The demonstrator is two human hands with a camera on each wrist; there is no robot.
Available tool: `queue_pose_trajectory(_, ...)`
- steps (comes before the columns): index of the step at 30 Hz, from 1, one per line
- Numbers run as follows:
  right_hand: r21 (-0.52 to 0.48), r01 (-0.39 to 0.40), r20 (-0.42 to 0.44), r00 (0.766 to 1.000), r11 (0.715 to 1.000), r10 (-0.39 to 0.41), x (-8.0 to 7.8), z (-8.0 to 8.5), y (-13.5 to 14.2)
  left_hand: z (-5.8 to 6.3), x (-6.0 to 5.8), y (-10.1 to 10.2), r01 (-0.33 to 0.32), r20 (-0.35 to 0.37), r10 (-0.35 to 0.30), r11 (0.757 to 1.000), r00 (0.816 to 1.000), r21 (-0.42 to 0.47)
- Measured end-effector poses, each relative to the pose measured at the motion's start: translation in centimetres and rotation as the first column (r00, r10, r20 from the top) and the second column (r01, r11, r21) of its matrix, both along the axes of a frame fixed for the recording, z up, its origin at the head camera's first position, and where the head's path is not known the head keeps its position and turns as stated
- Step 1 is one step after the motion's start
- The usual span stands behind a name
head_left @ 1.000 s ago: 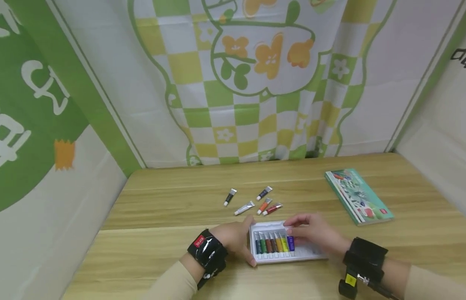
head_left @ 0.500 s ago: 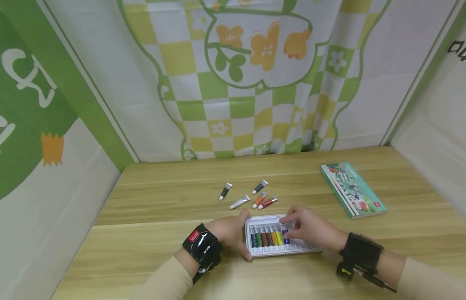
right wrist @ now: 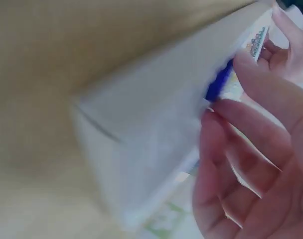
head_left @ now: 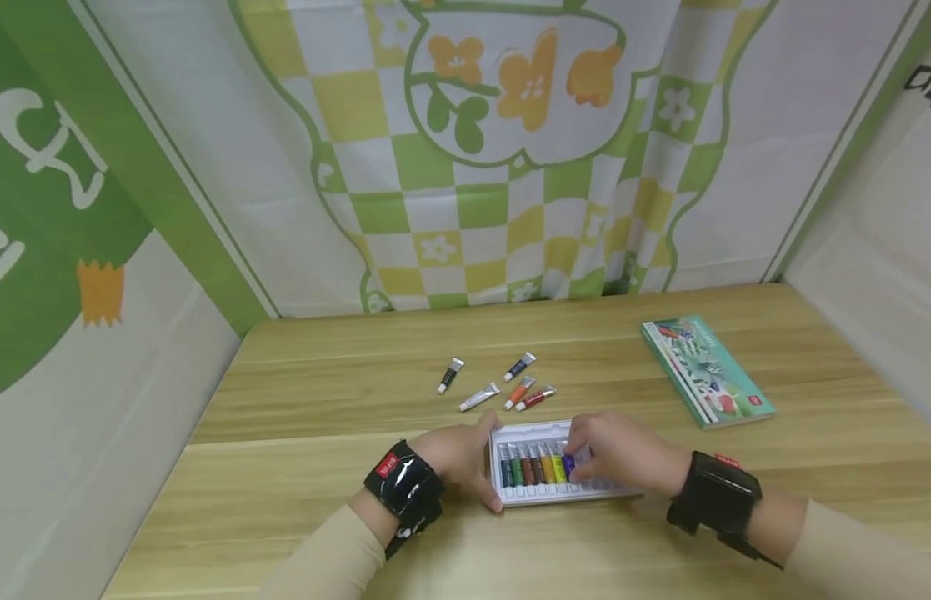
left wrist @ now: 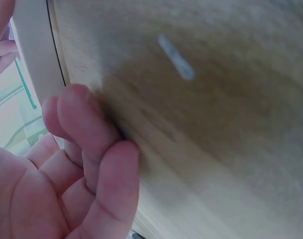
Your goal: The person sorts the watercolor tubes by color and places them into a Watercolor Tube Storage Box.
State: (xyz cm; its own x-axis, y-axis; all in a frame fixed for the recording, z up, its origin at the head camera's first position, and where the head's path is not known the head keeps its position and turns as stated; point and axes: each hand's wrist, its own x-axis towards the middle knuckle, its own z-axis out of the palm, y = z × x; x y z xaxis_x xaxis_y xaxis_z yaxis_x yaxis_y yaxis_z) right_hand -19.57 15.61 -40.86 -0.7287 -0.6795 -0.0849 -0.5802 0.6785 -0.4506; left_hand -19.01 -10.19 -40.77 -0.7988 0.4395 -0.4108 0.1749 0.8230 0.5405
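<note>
My left hand (head_left: 461,457) grips the left end of a white paint tray (head_left: 536,431), its thumb at the near corner and its fingers at the far one. Several paint tubes, among them green (head_left: 517,469), brown and yellow (head_left: 558,469) ones, lie side by side in the tray's left part. Beside the yellow tube, my right hand (head_left: 618,454) pinches a purple paint tube (head_left: 568,468) between thumb and fingers. The right wrist view shows this purple tube (right wrist: 220,82) right at the fingertips, over the tray (right wrist: 141,109). The right hand covers part of the tray's right side.
Behind the tray lie loose paint tubes: black (head_left: 450,376), silver-white (head_left: 479,397), dark blue (head_left: 520,367), orange (head_left: 519,392) and red (head_left: 536,397). A green illustrated box (head_left: 707,371) lies at the right. A patterned curtain (head_left: 473,192) hangs behind the wooden table (head_left: 322,392).
My right hand has closed in over the purple tube and now covers more of it and of the tray. The left hand keeps its grip on the tray's left end.
</note>
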Motion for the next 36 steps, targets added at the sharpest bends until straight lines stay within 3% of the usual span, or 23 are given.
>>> queue_pose_trajectory(5, 0.123, 0.006, -0.034, 0.999, 0.992, -0.002, 0.3, 0.9, -1.0, 0.0, -0.1, 0.0, 0.011, -0.011, -0.012, 1.0, 1.0, -0.029)
queue_pose_trajectory(12, 0.165, 0.006, -0.042, 0.999, 0.986, 0.001, 0.4, 0.9, -0.9, 0.0, 0.2, 0.0, 0.003, -0.017, -0.003, 1.0, 1.0, -0.018)
queue_pose_trajectory(19, 0.144, -0.006, -0.006, 1.0, 0.99, 0.007, 0.2, 1.0, -0.5, 0.1, 0.1, 0.1, -0.005, -0.008, 0.005, 0.998, 1.0, -0.055)
queue_pose_trajectory(23, 0.086, 0.002, -0.029, 1.0, 0.996, 0.0, -0.1, 1.2, -0.3, 0.3, 0.1, 0.0, 0.002, -0.019, -0.003, 0.998, 1.0, -0.059)
queue_pose_trajectory(30, -0.059, 0.015, -0.101, 0.995, 0.998, -0.021, -2.5, 2.3, -0.6, 0.3, 0.1, 0.0, 0.009, -0.039, -0.01, 0.999, 0.999, -0.036)
queue_pose_trajectory(36, -0.097, 0.027, -0.084, 0.996, 0.995, -0.035, -5.5, 2.5, -1.6, -0.2, 0.2, -0.1, 0.007, -0.041, -0.008, 0.999, 0.999, -0.034)
